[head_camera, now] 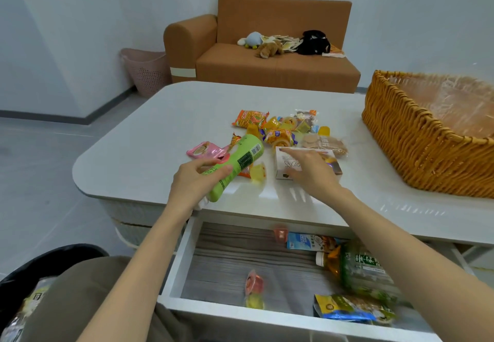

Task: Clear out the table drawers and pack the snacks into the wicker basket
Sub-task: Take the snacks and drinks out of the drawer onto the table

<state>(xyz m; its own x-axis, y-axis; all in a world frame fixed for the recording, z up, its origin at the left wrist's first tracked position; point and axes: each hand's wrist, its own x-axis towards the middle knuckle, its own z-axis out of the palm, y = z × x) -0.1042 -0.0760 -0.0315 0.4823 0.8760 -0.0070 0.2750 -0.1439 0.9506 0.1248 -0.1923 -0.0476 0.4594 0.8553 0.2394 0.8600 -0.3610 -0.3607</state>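
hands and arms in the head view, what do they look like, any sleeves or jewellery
Two bare hands, left hand and right hand, with no gloves, rings, watch or bracelet to be seen. Both forearms are uncovered up to the frame's edge: no sleeves show. The only clothing in view is an olive-brown garment over the lap.

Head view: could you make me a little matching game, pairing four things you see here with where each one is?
Things:
1. green bottle
2. white box
3. tea bottle
4. plush toys

Places:
A. on the sofa
B. in the open drawer
C. gripped by the left hand
D. on the table, under the right hand

Pairs: 1-C, 2-D, 3-B, 4-A
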